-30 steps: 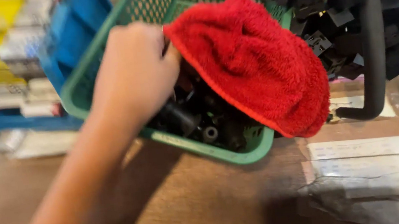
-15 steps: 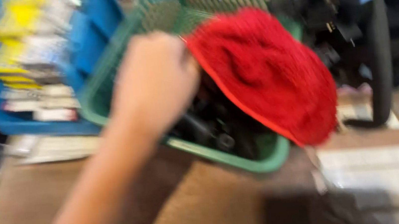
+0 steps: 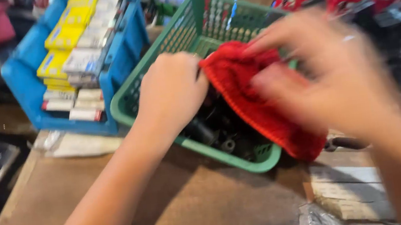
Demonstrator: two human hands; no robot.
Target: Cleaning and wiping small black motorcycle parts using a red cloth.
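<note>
You have one view only, the head camera, looking steeply down and forward from close range over your own forearms. The green basket point(image 3: 143, 91) fills the centre, the blue crate point(image 3: 25, 79) sits at ten o'clock, and the brown worktop point(image 3: 191, 204) runs toward six o'clock

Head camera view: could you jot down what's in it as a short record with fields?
Left hand: left hand reaches into the green basket, fingers at the edge of the red cloth
Right hand: right hand, blurred, over the red cloth
Basket contents: dark parts under the cloth
Beside it: blue crate of yellow and pale boxes
Surface: brown worktop
</note>
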